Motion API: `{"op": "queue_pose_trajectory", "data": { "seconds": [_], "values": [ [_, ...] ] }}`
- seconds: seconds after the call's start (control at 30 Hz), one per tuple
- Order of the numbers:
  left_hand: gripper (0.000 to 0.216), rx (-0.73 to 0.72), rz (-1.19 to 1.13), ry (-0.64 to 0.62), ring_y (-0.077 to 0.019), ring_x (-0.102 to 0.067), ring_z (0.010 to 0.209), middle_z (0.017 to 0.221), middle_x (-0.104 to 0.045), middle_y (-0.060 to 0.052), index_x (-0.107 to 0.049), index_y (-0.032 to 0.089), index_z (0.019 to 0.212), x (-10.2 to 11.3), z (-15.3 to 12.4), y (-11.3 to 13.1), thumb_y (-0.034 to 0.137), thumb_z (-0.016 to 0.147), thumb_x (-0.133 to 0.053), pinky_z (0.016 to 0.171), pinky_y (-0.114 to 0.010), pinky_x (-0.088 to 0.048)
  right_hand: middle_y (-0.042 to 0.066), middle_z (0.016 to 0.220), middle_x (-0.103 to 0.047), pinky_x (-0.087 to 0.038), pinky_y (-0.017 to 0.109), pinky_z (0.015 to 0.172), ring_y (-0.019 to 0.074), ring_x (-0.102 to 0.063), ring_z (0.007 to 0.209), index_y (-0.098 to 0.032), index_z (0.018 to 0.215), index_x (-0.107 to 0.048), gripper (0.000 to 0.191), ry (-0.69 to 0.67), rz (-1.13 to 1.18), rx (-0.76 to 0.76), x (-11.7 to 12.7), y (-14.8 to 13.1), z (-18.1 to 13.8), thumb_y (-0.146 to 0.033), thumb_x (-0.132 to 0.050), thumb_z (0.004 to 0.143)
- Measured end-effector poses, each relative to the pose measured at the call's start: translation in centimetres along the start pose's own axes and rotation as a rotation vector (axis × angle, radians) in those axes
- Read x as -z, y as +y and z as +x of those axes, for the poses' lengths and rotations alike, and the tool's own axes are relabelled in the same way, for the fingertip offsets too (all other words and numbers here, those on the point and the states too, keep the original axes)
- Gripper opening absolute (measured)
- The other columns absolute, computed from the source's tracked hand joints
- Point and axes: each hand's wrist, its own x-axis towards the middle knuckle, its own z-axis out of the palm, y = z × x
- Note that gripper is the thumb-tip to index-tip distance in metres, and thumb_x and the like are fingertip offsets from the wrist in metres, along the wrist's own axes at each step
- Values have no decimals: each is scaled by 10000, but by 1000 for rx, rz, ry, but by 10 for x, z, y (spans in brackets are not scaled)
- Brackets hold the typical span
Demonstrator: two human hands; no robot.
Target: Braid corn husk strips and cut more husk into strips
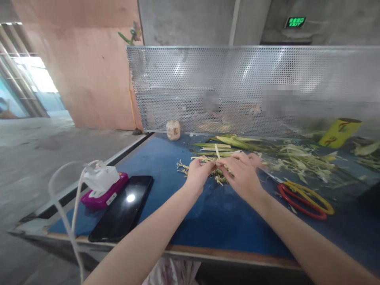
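My left hand (198, 174) and my right hand (244, 174) meet over the blue table, fingertips pinched together on a thin braid (220, 178) of pale strips that look like corn husk. A loose flat end of strip (217, 151) stands up between the fingers. Part of the braid hangs in small knotted coils below the hands, and another curly end (182, 168) lies left of my left hand. Close to my right wrist rest scissors (305, 200) with one red and one yellow handle loop.
Long green-yellow leaves (237, 141) and a heap of pale shredded strips (303, 160) lie behind and right. A yellow-green can (340, 133), a whitish roll (173, 130), a black phone (123, 209) and a purple box with tissues and a cable (95, 200) surround the work. A perforated metal screen (184, 71) borders the back.
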Motion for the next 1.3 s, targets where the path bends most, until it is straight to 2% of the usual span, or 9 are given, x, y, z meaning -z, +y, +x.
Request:
{"op": "queue_pose_trajectory", "data": {
  "seconds": [0.13,0.23,0.37,0.53,0.83,0.93,1.0,1.17,1.3],
  "values": [
    [91,4,-26,0,-107,-600,548,543,-630,-8,-575,108,632,1,1,4,83,556,-619,640,-221,-457,75,869,-642,-306,328,755,192,-517,854,-171,840,-557,142,158,-95,80,1,-4,-4,-303,-563,788],
    [109,18,-58,0,-126,-625,598,572,-646,-24,-577,105,647,2,2,7,83,554,-628,694,-239,-460,18,664,-631,-272,318,701,148,-524,693,-178,674,-543,192,65,-132,132,2,-5,-6,-318,-533,805],
    [123,46,-82,-2,-149,-643,649,610,-662,-49,-583,100,676,3,2,9,75,570,-639,755,-275,-461,17,556,-627,-278,327,692,149,-541,602,-170,623,-594,274,-102,-92,-134,-2,-1,-4,-367,-518,797],
    [99,72,-85,10,-147,-653,679,630,-669,-53,-592,101,671,2,2,10,46,598,-631,817,-274,-449,-4,662,-682,-357,249,604,127,-571,563,-209,822,-664,159,-252,345,-477,-7,5,-2,-301,-545,771],
    [82,46,-103,61,-138,-655,644,623,-673,-64,-606,82,623,2,5,13,21,666,-573,799,-257,-475,-21,601,-614,-345,218,564,111,-520,544,-194,668,-587,58,-359,283,-543,-5,6,-1,-208,-531,675],
    [78,1,-126,121,-123,-658,655,643,-679,-71,-583,77,738,3,8,15,13,704,-555,808,-243,-475,-18,562,-580,-318,231,530,124,-504,529,-193,597,-533,79,-480,165,-596,1,7,1,-231,-510,663],
    [206,-17,-134,147,-122,-661,656,640,-681,-68,-548,69,911,2,8,15,-1,717,-548,799,-241,-479,-7,561,-577,-325,250,551,138,-513,542,-191,586,-529,116,-526,94,-597,5,7,3,-229,-482,684],
    [538,-34,-39,141,-124,-656,615,606,-679,-30,-370,79,1217,-2,3,7,14,723,-573,730,-244,-492,108,1005,-610,-349,408,807,279,-516,980,-174,923,-579,266,-362,111,-524,5,5,4,-346,-536,724],
    [589,-57,64,100,-120,-645,607,598,-680,-16,-358,84,1251,-3,0,1,71,717,-606,684,-234,-483,82,1008,-610,-388,398,841,222,-546,956,-190,992,-522,325,-258,580,-560,-5,2,2,-326,-597,707]
  ]
}}
